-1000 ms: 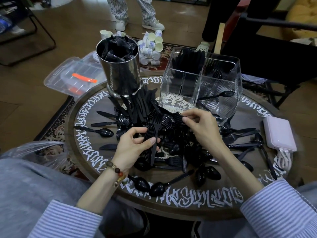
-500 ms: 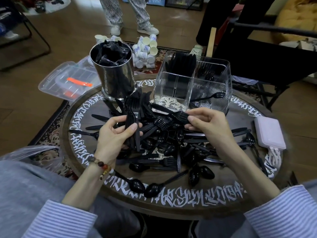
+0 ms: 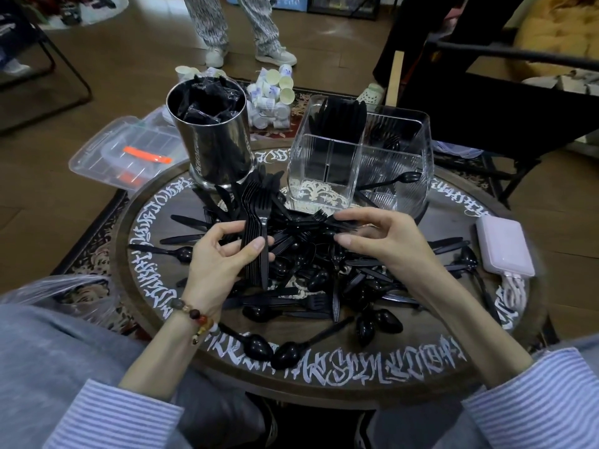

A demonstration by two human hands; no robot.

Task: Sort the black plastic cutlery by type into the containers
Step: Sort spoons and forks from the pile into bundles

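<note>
Cutlery pile point(image 3: 317, 270): black plastic forks, spoons and knives, heaped loose at the middle of the round table point(image 3: 453, 361); a few spoons strewn toward the near rim.
Left hand point(image 3: 220, 257): clamped round a stacked bundle of forks point(image 3: 256, 228), thumb across the handles, tines pointing away toward the steel canister.
Right hand point(image 3: 382, 241): fingers curled, fingertips pinching a single fork point(image 3: 327, 218) lying sideways atop the heap.
Steel canister point(image 3: 215, 147): upright at far left of table, stuffed with black items, type not discernible.
Clear divided container point(image 3: 359, 157): far centre-right; black cutlery standing in a rear compartment, front left compartment bare, one spoon point(image 3: 392, 181) leaning in the right section.
Power bank point(image 3: 504, 246): pale, at right rim, cable attached.
Lidded plastic box point(image 3: 129, 153): on floor, left of table.
Wrist: beaded bracelet point(image 3: 194, 314), left.
</note>
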